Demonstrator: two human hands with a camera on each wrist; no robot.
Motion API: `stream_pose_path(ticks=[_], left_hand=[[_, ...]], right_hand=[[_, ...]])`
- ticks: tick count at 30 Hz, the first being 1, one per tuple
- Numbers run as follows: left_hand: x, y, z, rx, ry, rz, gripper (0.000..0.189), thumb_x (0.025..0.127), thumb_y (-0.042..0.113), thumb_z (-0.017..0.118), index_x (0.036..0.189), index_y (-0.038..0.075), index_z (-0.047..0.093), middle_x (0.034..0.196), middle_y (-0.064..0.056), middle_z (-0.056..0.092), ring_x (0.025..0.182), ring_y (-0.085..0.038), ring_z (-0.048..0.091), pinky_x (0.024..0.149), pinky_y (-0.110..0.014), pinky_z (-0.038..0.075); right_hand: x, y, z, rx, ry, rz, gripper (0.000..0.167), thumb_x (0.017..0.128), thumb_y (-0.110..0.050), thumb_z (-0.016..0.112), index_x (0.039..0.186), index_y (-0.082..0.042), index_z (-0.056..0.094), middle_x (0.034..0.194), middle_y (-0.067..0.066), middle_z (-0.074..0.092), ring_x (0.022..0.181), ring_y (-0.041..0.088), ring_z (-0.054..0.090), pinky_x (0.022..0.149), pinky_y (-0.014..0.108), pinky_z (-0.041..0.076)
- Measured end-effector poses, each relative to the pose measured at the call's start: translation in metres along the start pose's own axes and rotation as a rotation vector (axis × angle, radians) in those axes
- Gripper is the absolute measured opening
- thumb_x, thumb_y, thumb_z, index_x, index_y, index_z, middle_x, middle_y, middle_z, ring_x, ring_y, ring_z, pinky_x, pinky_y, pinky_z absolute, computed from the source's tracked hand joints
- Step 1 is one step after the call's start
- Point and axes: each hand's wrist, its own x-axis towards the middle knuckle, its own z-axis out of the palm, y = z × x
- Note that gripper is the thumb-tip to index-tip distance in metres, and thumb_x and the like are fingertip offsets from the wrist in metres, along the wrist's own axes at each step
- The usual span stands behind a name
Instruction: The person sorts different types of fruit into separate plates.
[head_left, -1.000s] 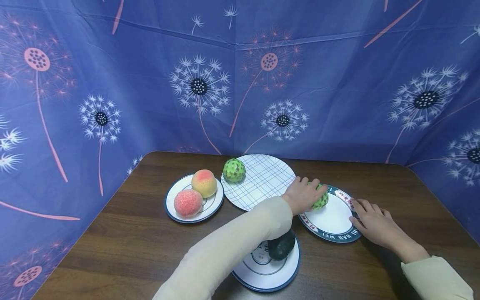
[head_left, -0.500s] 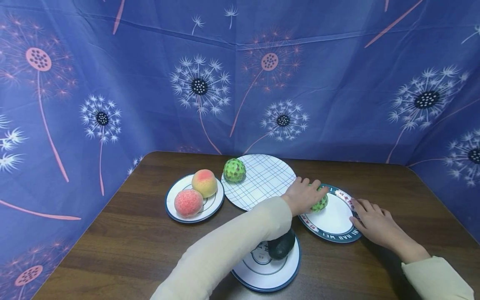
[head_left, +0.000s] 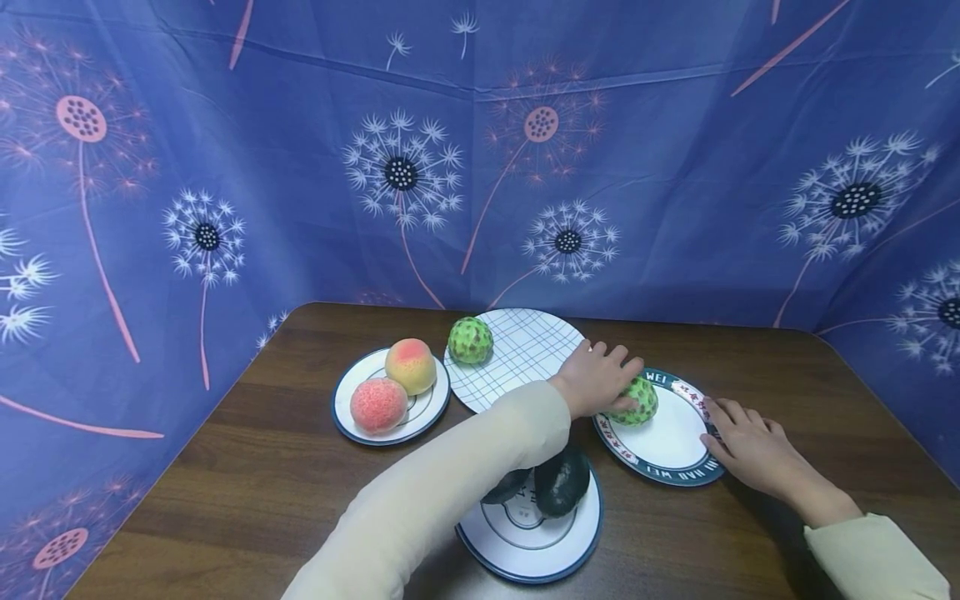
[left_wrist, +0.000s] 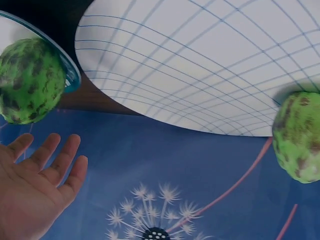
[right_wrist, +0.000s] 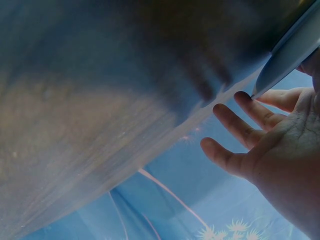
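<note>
My left hand [head_left: 594, 379] hovers beside a green, bumpy custard apple [head_left: 640, 402] on the left part of a green-rimmed plate [head_left: 675, 433]. In the left wrist view its loosely bent fingers [left_wrist: 55, 160] are apart from that fruit [left_wrist: 31, 80]. My right hand [head_left: 750, 443] touches the right rim of the same plate, fingers spread, thumb over the rim. The right wrist view shows its fingertips along the plate's edge [right_wrist: 282, 62]. A second custard apple [head_left: 470, 340] sits at the left of the round checked plate [head_left: 528, 354].
Two peaches, one yellow [head_left: 410, 367] and one pink [head_left: 378, 406], share a blue-rimmed plate [head_left: 347, 427]. Two dark avocados [head_left: 562, 482] lie on the front plate [head_left: 525, 562], one partly behind my left sleeve [head_left: 442, 483]. A blue dandelion cloth [head_left: 480, 167] hangs behind the wooden table [head_left: 225, 500].
My left hand has let go of the custard apple and drawn back slightly leftward. More of the fruit and of a second avocado shows. The right hand stays at the plate's rim.
</note>
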Motion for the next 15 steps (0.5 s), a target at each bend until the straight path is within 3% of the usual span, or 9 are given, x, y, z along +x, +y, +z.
stream_pose_path(ticks=[6,15], left_hand=[[-0.005,-0.009,0.006,-0.004,0.007,-0.009,0.061,0.09,0.063,0.024,0.138,0.026,0.029,0.131,0.004,0.045,0.114,-0.016,0.05,0.099,-0.034,0.041],[-0.01,-0.02,0.008,0.073,0.054,-0.029,0.059,0.091,0.062,0.023,0.137,0.025,0.031,0.126,0.004,0.047,0.109,-0.016,0.053,0.095,-0.035,0.044]], right_hand=[[0.0,0.0,0.0,0.003,-0.005,0.001,0.062,0.088,-0.031,0.052,0.133,0.008,0.033,0.128,0.033,0.036,0.113,0.052,0.036,0.088,0.072,0.027],[0.0,0.0,0.001,0.0,-0.01,0.005,0.063,0.088,-0.031,0.052,0.133,0.008,0.033,0.128,0.033,0.036,0.113,0.053,0.035,0.087,0.073,0.027]])
